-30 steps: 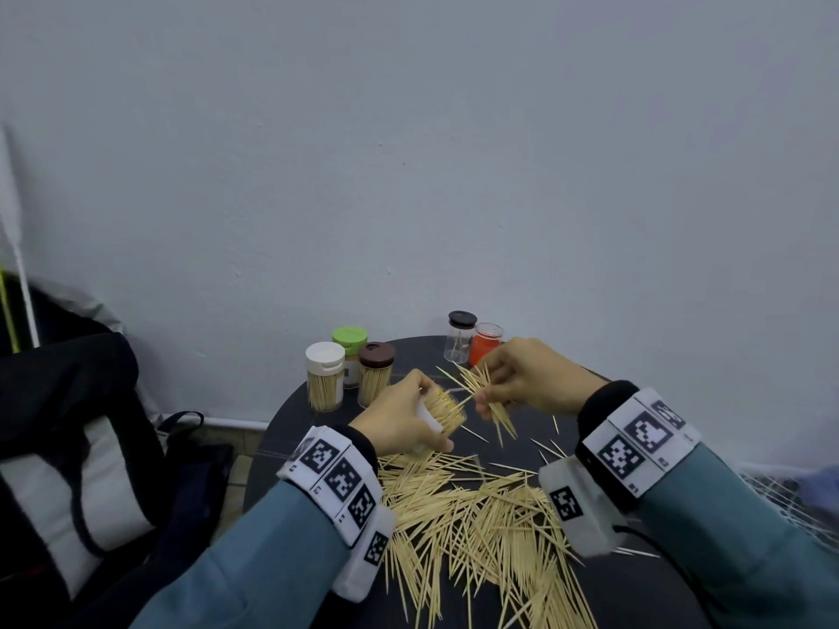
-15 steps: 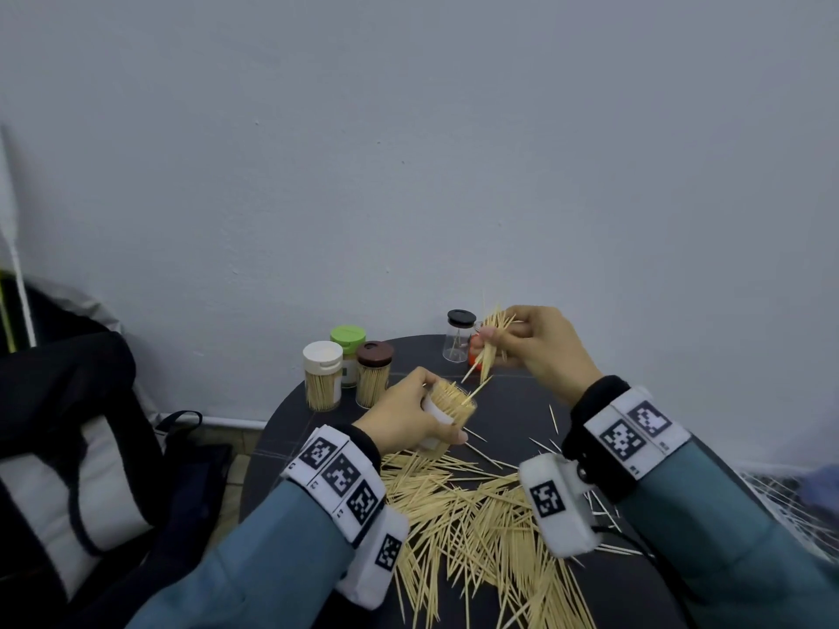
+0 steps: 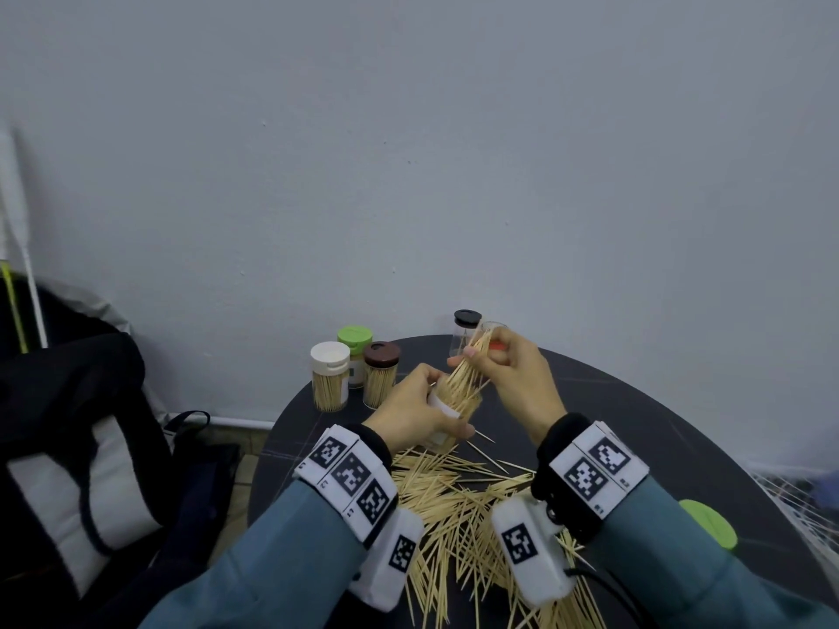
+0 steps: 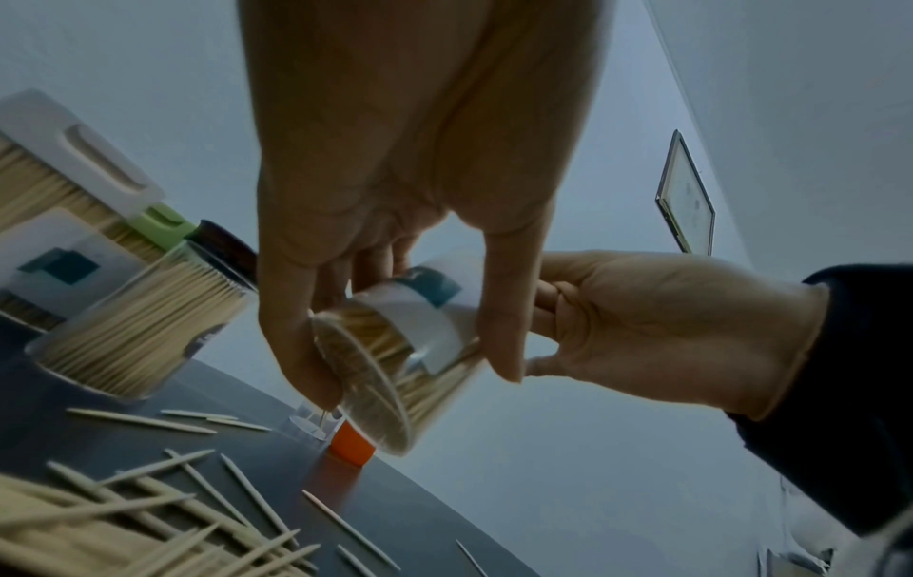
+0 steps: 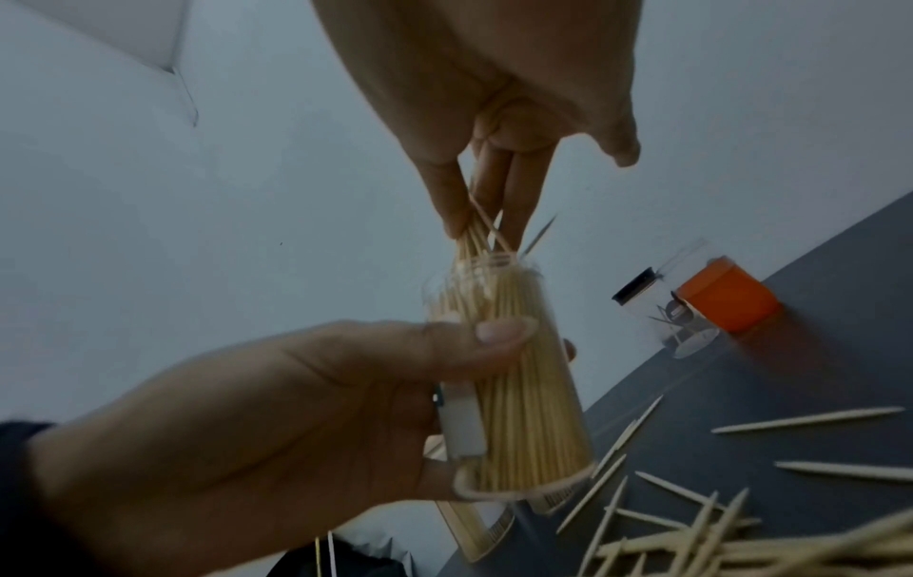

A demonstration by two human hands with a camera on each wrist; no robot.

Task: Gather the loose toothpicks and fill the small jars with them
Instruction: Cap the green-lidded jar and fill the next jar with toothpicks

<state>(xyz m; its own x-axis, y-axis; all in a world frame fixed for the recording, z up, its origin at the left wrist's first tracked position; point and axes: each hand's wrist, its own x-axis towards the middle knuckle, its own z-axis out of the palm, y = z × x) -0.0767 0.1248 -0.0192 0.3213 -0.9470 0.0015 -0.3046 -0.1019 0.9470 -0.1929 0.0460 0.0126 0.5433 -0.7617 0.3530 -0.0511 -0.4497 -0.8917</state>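
Toothpicks pinched in the right hand enter the jar. The left hand grips it, tilted rightward to receive them

Both hands up over table, close together.
L hand curled, thumb across front, fingers wrapped round the back of what it grips, forearm angled in from lower left. R hand just above and right of it, thumb and fingertips pinched together pointing down toward L hand; little finger looks loose, though wrist view is blurry. Both wrists banded, sleeves blue-grey w/ dark cuffs.
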